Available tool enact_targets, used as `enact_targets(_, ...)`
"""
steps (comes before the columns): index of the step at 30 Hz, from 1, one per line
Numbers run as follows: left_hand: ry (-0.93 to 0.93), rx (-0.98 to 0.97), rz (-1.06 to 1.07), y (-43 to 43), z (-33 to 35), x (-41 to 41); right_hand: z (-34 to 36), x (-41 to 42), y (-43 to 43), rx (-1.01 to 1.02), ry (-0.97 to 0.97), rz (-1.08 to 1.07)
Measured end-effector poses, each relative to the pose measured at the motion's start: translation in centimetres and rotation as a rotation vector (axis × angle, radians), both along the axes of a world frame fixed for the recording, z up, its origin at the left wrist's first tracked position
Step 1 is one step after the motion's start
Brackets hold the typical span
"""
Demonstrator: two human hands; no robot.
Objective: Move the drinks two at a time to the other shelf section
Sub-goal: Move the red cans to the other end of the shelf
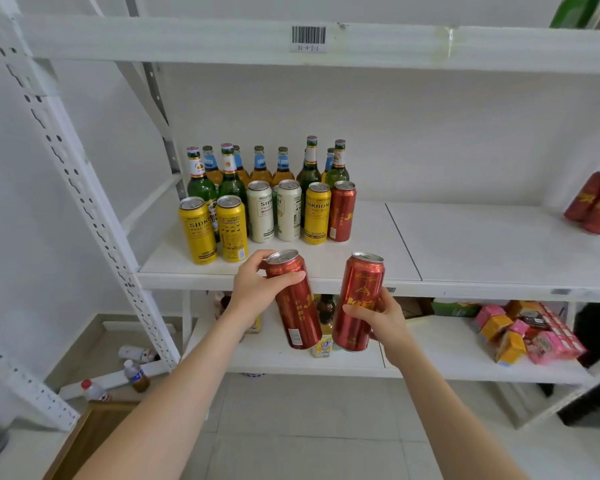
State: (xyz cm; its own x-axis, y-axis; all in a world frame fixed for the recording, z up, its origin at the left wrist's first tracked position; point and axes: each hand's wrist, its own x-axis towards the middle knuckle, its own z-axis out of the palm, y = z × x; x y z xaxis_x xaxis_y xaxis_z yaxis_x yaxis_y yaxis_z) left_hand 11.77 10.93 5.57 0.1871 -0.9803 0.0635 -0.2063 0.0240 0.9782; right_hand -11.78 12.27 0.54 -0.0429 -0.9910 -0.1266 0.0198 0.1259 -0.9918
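My left hand (257, 289) grips a tall red can (297, 317) near its top, tilted, in front of the middle shelf's edge. My right hand (378, 315) holds a second red can (359, 289) around its lower half, almost upright. Both cans hang in the air just off the shelf (361, 244). On the shelf's left section stand yellow cans (231, 228), white cans (260, 211), one red can (342, 211) and several glass bottles (231, 174) behind them. Two red cans (596, 202) stand at the far right of the right section.
A slanted white perforated upright (84, 202) borders the shelf on the left. The lower shelf holds pink and orange boxes (520, 334) at the right and small bottles behind my hands. Bottles (136, 375) lie on the floor rack at the lower left.
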Motion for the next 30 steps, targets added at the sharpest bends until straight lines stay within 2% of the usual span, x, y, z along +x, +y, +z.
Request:
enact_targets(7, 0.023, 0.005, -0.03, -0.4, 1.1, -5.5, 0.3, -5.3, -0.1, -0.004, -0.005, -0.02)
enact_targets(17, 0.038, 0.006, -0.068, -1.5, 1.6, -18.0, 1.8, -17.8, -0.9, -0.033, 0.05, -0.025)
enact_targets(30, -0.083, -0.007, -0.154, -6.5, 2.2, -31.8, 1.5, -31.0, -4.4, -0.031, 0.067, -0.074)
